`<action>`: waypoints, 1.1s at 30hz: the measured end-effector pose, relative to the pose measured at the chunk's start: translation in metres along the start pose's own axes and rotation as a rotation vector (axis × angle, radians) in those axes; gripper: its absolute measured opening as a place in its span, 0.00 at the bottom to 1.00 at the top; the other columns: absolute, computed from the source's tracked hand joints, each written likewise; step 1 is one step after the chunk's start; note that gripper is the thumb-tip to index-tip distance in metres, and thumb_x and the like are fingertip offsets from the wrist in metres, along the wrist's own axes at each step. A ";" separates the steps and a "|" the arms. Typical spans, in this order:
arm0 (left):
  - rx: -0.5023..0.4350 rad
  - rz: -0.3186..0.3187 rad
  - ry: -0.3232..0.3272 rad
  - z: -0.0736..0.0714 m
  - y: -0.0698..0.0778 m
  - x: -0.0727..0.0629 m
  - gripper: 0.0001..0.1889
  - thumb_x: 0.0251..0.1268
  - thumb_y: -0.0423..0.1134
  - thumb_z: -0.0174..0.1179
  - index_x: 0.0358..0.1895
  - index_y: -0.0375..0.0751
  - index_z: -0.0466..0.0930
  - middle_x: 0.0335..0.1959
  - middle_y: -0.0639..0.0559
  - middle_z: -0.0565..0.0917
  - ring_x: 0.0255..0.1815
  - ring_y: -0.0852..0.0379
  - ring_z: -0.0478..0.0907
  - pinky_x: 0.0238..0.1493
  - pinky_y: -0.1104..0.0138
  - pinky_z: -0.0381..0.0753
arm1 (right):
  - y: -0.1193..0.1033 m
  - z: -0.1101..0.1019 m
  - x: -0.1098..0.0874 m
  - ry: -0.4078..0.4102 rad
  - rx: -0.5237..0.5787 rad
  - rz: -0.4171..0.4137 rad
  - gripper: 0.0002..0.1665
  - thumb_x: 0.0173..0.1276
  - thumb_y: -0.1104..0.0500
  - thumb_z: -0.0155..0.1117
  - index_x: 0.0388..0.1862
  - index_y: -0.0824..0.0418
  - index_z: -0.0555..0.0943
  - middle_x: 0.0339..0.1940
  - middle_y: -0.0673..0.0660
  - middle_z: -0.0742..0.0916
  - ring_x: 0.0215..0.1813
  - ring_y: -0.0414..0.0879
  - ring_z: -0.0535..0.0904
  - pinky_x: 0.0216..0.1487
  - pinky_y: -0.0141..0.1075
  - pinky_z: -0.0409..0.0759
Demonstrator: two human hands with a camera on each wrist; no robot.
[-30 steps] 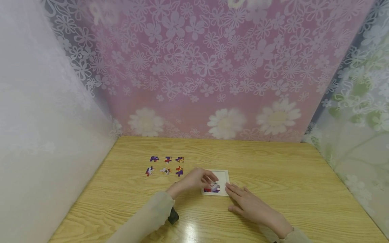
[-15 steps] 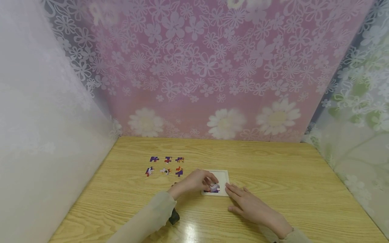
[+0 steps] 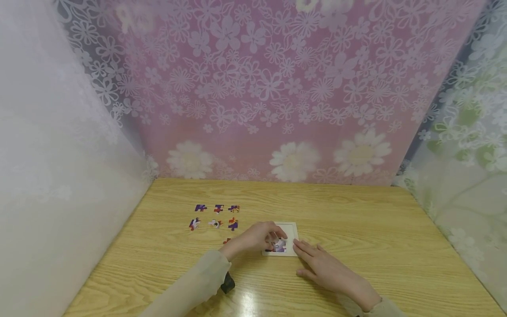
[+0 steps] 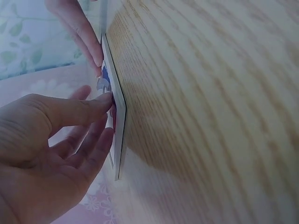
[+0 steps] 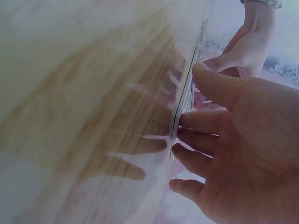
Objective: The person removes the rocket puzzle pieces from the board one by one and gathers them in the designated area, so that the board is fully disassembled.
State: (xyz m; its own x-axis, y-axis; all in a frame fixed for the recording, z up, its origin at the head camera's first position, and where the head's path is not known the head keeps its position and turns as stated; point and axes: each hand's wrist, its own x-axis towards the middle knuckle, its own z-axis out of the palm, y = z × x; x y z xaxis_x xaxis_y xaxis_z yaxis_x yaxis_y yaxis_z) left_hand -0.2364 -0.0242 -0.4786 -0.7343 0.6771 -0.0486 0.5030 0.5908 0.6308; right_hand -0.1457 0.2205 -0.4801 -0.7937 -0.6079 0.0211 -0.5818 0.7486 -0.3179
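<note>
A square white puzzle tray (image 3: pixel 291 229) lies flat on the table, with joined puzzle pieces (image 3: pixel 280 246) in purple, white and red at its near left. Over that corner my left hand (image 3: pixel 255 236) bends its fingers down and pinches a puzzle piece (image 4: pixel 103 85), mostly hidden behind the fingers. In the left wrist view the thumb tip sits right at the tray's surface. My right hand (image 3: pixel 326 266) lies with its fingers stretched out, their tips touching the tray's right edge. The right wrist view shows these fingertips (image 5: pixel 183 120) along the tray's side.
Several loose puzzle pieces (image 3: pixel 215 223) lie in two rows at the left of the wooden table (image 3: pixel 348 211). One more red piece (image 3: pixel 227 241) shows partly behind the left wrist. Floral curtains (image 3: pixel 237 88) stand at the back and sides.
My left hand has shifted slightly down and right over the tray, and its fingers cover more of the red piece. A red loose piece now shows behind the wrist. The right hand stays put.
</note>
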 end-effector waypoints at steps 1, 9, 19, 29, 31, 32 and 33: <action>0.004 0.003 -0.002 0.000 0.000 0.000 0.20 0.64 0.26 0.68 0.55 0.53 0.86 0.47 0.57 0.82 0.46 0.64 0.79 0.46 0.74 0.79 | 0.000 0.000 0.000 0.002 -0.003 -0.001 0.39 0.77 0.44 0.58 0.76 0.68 0.67 0.78 0.64 0.69 0.76 0.63 0.65 0.69 0.66 0.64; 0.074 0.038 -0.009 -0.002 0.002 0.003 0.19 0.62 0.27 0.70 0.54 0.50 0.88 0.45 0.57 0.79 0.44 0.65 0.78 0.46 0.75 0.79 | 0.000 0.001 0.000 0.014 -0.012 -0.012 0.39 0.77 0.43 0.59 0.75 0.68 0.68 0.77 0.65 0.70 0.75 0.63 0.67 0.68 0.66 0.65; 0.046 0.013 -0.029 -0.003 0.004 0.003 0.13 0.63 0.29 0.69 0.49 0.47 0.90 0.44 0.58 0.81 0.43 0.67 0.79 0.45 0.76 0.79 | -0.001 0.001 0.000 0.010 -0.007 -0.010 0.39 0.77 0.45 0.59 0.76 0.69 0.67 0.77 0.65 0.69 0.75 0.63 0.66 0.68 0.66 0.65; -0.029 0.035 -0.001 -0.003 0.001 0.005 0.07 0.75 0.39 0.61 0.46 0.52 0.89 0.40 0.64 0.86 0.28 0.70 0.74 0.33 0.76 0.76 | -0.001 0.001 0.000 -0.005 -0.007 0.006 0.39 0.77 0.45 0.58 0.76 0.68 0.66 0.78 0.64 0.68 0.76 0.62 0.65 0.70 0.66 0.63; -0.035 0.036 0.005 -0.004 0.002 0.005 0.07 0.75 0.38 0.61 0.46 0.52 0.89 0.38 0.64 0.87 0.25 0.68 0.72 0.30 0.75 0.74 | -0.002 0.001 0.000 -0.008 -0.008 0.012 0.39 0.77 0.45 0.58 0.77 0.67 0.66 0.78 0.64 0.67 0.77 0.62 0.64 0.70 0.65 0.63; -0.044 0.035 0.008 -0.005 0.002 0.004 0.07 0.74 0.38 0.61 0.46 0.51 0.89 0.38 0.64 0.87 0.25 0.69 0.73 0.30 0.75 0.74 | -0.001 0.001 0.000 -0.008 -0.008 0.012 0.39 0.77 0.45 0.58 0.77 0.68 0.66 0.78 0.64 0.67 0.77 0.62 0.64 0.70 0.65 0.63; -0.054 0.034 0.011 -0.005 0.003 0.004 0.07 0.74 0.38 0.62 0.47 0.50 0.89 0.38 0.63 0.87 0.26 0.69 0.74 0.31 0.76 0.75 | -0.001 0.001 0.000 -0.008 -0.008 0.013 0.39 0.77 0.45 0.58 0.77 0.68 0.66 0.78 0.64 0.67 0.77 0.62 0.64 0.70 0.65 0.63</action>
State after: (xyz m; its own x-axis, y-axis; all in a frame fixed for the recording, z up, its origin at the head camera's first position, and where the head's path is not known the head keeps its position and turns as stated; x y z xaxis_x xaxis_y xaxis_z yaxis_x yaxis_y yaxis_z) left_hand -0.2404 -0.0217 -0.4734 -0.7222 0.6914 -0.0183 0.5027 0.5429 0.6728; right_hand -0.1449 0.2190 -0.4804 -0.7998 -0.6001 0.0097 -0.5730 0.7586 -0.3103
